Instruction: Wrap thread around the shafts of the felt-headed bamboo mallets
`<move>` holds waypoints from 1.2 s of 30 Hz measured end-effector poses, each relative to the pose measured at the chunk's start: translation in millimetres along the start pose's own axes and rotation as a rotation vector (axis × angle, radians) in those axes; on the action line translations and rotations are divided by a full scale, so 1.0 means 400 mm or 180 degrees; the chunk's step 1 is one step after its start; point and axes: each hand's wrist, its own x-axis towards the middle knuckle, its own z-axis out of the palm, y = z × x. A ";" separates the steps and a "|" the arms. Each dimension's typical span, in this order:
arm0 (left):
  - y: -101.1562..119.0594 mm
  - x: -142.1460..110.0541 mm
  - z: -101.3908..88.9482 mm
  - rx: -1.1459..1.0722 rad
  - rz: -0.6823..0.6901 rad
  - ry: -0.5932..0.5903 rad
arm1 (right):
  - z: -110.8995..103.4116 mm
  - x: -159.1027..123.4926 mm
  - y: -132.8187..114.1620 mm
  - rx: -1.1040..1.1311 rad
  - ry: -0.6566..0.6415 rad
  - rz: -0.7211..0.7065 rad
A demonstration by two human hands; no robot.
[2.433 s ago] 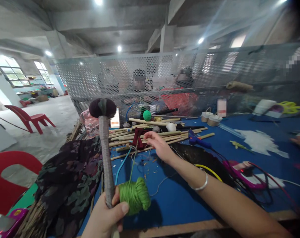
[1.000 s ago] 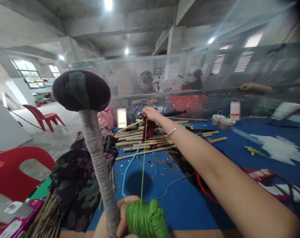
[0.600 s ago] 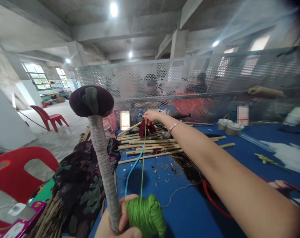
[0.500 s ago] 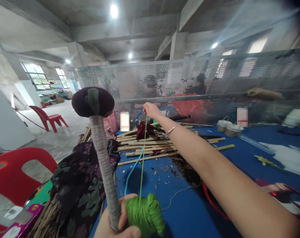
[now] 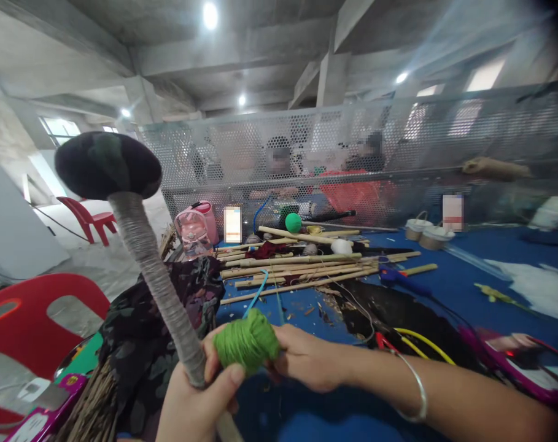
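Note:
My left hand (image 5: 191, 393) is closed around a stick (image 5: 161, 288) wrapped in grey yarn, topped by a rounded dark cloth head (image 5: 108, 164). The stick leans to the left, its lower end below the hand. Against the same hand's thumb and fingers sits a ball of green yarn (image 5: 246, 341). My right hand (image 5: 301, 359), with a bracelet on the wrist, is closed at the ball's right side; its fingertips are partly hidden behind the ball. A faint strand of yarn shows near it.
Bamboo sticks (image 5: 288, 270) lie across the blue table (image 5: 325, 417). Behind them are a green ball (image 5: 293, 223), a pink bag (image 5: 198, 227) and a perforated metal screen (image 5: 242, 147) with people beyond. Dark patterned cloth (image 5: 145, 344) and a red chair (image 5: 43, 325) are left; a blue-handled tool (image 5: 403, 279) is right.
My right hand has come down and back from far over the table, where it held the green strand taut, to beside the yarn ball. The stick has tilted further left and the ball has risen slightly.

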 end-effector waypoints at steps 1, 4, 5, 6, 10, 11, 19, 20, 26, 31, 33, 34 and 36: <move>-0.001 0.006 0.003 0.0072 0.0063 0.0119 | 0.006 -0.024 -0.005 -0.0132 0.0362 0.0261; -0.008 0.021 0.012 0.0196 0.0189 0.0357 | -0.013 -0.062 -0.008 -0.1037 0.1282 0.0388; -0.010 0.023 0.014 0.0195 0.0195 0.0386 | -0.027 -0.067 -0.005 -0.1235 0.1375 0.0231; -0.012 0.023 0.016 0.0167 0.0184 0.0395 | -0.043 -0.069 -0.002 -0.1311 0.1378 0.0037; -0.014 0.013 0.020 0.0004 0.0063 0.0341 | -0.087 -0.063 0.014 -0.0826 0.1204 -0.0086; -0.013 0.009 0.021 -0.0044 0.0043 0.0313 | -0.087 -0.058 0.017 -0.0655 0.1062 0.0025; -0.022 0.012 0.037 0.0068 0.0055 0.0278 | 0.056 -0.021 -0.041 -0.2271 0.0294 0.0272; -0.027 0.017 0.037 0.0200 0.0094 0.0286 | 0.059 -0.025 -0.063 -0.2502 0.0155 0.0110; -0.058 0.015 0.035 0.0584 0.0126 -0.0151 | -0.084 -0.005 -0.131 -0.1765 0.0063 -0.0764; -0.055 -0.033 0.015 -0.0009 -0.0207 -0.0689 | -0.128 0.045 -0.009 0.0476 0.0320 -0.0630; -0.046 -0.049 0.000 -0.0431 -0.0220 -0.0925 | -0.127 0.059 0.051 0.0966 0.0237 -0.0509; -0.041 -0.054 -0.009 -0.0558 -0.0226 -0.1024 | -0.132 0.068 0.080 0.0981 0.0159 -0.0444; -0.033 -0.056 -0.025 -0.0685 -0.0251 -0.1157 | -0.156 0.093 0.133 0.0455 0.0201 -0.0242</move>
